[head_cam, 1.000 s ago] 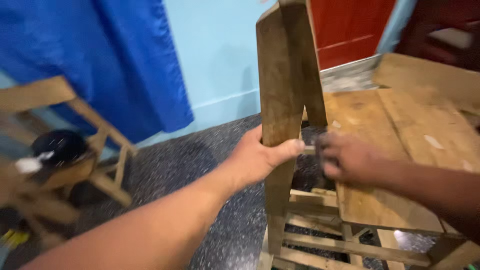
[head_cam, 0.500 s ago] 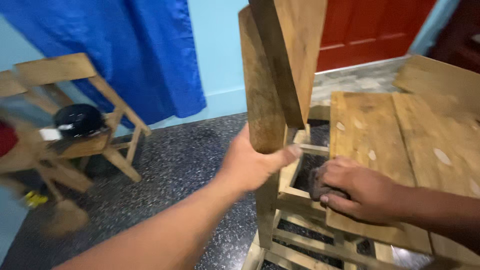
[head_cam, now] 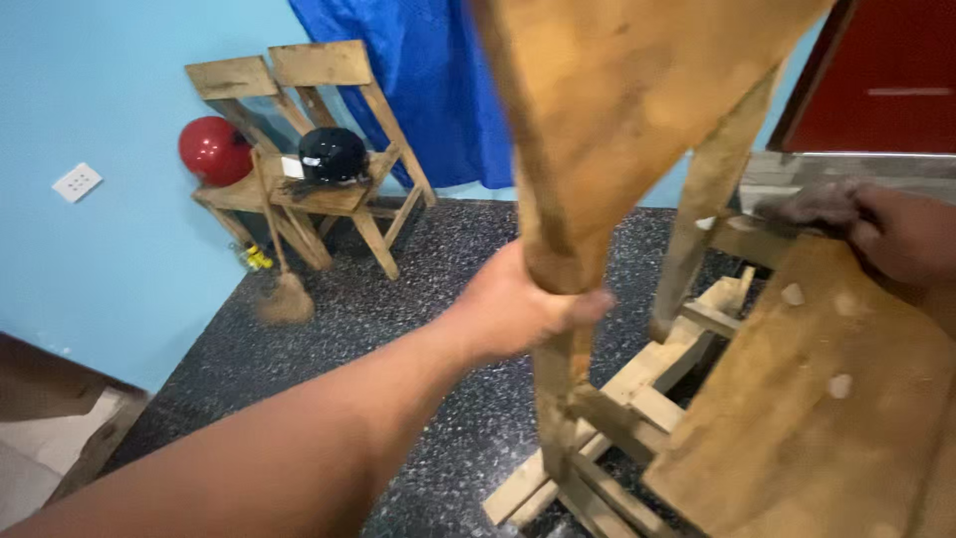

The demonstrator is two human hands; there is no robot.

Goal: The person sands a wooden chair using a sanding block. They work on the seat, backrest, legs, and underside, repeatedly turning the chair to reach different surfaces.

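A rough wooden chair fills the right half of the head view, with its tall back (head_cam: 637,110) close to the camera and its plank seat (head_cam: 827,408) at lower right. My left hand (head_cam: 518,309) is wrapped around the chair's left back post (head_cam: 553,299). At the right edge, my right hand (head_cam: 891,234) presses a grey pad (head_cam: 812,204) against the rail behind the seat. The hand covers most of the pad.
Two more wooden chairs (head_cam: 309,130) stand against the light blue wall at the back left, bearing a red helmet (head_cam: 214,149) and a black helmet (head_cam: 334,154). A small broom (head_cam: 284,294) leans there. A blue curtain (head_cam: 438,90), a red door (head_cam: 876,80) and dark speckled floor (head_cam: 398,299) surround them.
My right hand has moved with the pad from the seat's near edge to the rail at the far right. My left hand keeps its grip on the post. The view has swung left.
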